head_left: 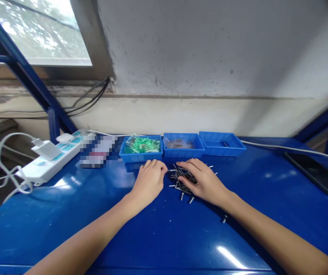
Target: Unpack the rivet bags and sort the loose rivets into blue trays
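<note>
My left hand (150, 179) is closed, its thumb and forefinger pinched at the end of a thin silver screw (172, 170) at the pile's left edge. My right hand (204, 179) rests over a pile of screws (183, 183), with thumb and fingers apart and curved around its right side. The pile is a tangle of dark shanks and silver ends, partly covered by that hand. Two loose screws (192, 199) lie just in front of the pile. Another single screw (224, 219) lies near my right forearm.
Behind my hands stand three blue bins: one with green bagged parts (142, 145), one with a clear bag (179, 143), one with a small dark piece (225, 144). A power strip (46, 162) with cables sits left. A black phone (318, 173) lies right on the blue table (141, 240).
</note>
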Available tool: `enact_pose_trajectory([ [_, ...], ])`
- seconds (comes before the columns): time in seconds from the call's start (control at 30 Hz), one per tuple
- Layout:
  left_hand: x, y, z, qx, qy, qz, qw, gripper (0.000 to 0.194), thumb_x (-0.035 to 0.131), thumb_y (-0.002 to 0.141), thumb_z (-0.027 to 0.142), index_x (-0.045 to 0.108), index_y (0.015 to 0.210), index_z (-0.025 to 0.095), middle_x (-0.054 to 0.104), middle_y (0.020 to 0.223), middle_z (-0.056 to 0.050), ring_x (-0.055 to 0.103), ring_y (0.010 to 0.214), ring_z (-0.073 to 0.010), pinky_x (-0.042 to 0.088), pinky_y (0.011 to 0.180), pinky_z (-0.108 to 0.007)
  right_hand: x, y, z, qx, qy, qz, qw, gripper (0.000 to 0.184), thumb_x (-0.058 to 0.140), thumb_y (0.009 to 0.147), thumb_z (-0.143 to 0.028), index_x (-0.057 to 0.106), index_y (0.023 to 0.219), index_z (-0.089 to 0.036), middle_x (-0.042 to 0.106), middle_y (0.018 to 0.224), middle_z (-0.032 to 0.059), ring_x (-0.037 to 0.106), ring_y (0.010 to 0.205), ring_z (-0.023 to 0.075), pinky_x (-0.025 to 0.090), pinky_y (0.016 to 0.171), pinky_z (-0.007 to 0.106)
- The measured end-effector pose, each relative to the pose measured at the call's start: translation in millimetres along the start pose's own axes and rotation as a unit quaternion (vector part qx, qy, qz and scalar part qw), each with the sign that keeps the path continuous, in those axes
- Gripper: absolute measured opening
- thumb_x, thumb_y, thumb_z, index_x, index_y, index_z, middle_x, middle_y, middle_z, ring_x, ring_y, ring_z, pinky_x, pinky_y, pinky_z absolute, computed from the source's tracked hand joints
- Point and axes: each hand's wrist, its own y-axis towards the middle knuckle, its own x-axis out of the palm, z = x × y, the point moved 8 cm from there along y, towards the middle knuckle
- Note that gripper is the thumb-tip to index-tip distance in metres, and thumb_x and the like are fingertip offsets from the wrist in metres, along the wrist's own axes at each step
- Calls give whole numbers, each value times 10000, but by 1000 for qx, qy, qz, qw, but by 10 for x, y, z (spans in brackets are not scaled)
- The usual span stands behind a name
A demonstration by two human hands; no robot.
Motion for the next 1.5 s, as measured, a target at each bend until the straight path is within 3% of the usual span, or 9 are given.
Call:
enact_pose_trajectory([
  [0.2,-22,-45,210,76,-139,-2,987,177,344,924,138,468,810,192,547,812,-14,485,815,-177,395,738,-307,-83,-13,-92,-53,-1,49,997,107,493,895,-197,590,925,-165,625,838,72,551,757,170,430,672,305],
  [0.6,-61,-78,174,39,-229,15,972,170,326,941,199,470,1033,209,542,771,-6,537,682,-137,426,645,-268,-160,-16,-219,-83,-34,80,993,97,498,891,-200,582,906,-156,622,790,59,528,676,149,394,606,286],
  [0.7,-39,-77,165,35,-223,1,974,195,347,947,243,481,1087,223,571,803,-13,555,716,-148,441,669,-286,-335,-7,-139,-94,-51,111,988,94,507,880,-201,579,830,-166,617,743,47,538,670,141,412,613,274],
  [0.8,-48,-66,181,67,-154,14,986,207,430,921,257,509,1111,237,594,876,-25,550,851,-191,426,786,-359,-743,-71,253,-9,-127,234,964,82,529,857,-221,571,799,-181,600,702,35,543,655,142,430,631,276],
  [0.87,-10,-59,197,96,-98,7,990,181,489,890,238,551,1060,248,601,916,-24,529,902,-214,396,824,-400,-984,-186,649,119,-184,300,928,149,549,840,-300,585,918,-178,594,733,43,551,672,165,441,645,302],
  [1.0,103,-40,151,93,-72,-30,993,109,475,887,194,574,853,224,609,905,-13,517,879,-208,383,769,-379,-980,-294,1058,225,-160,279,920,284,535,833,-367,580,1028,-166,595,764,46,565,673,180,445,603,300],
  [1.2,-4,-15,128,68,-104,12,992,182,395,930,231,518,802,190,595,826,-19,506,817,-190,386,756,-363,-408,-46,404,85,-19,118,989,221,511,866,-327,599,996,-171,609,792,53,579,759,188,464,702,323],
  [1.33,-67,-14,155,70,-126,29,989,250,357,946,255,518,768,182,586,776,-18,508,773,-180,399,735,-344,-231,8,-17,-1,-6,53,999,189,524,869,-304,610,966,-165,626,831,66,566,754,177,444,700,328],
  [1.5,-82,-36,175,59,-165,41,984,301,335,955,272,492,714,185,568,704,-6,528,719,-163,407,689,-305,-175,-7,-136,-44,-26,34,998,180,495,888,-281,629,885,-160,622,774,64,546,708,162,400,643,299],
])
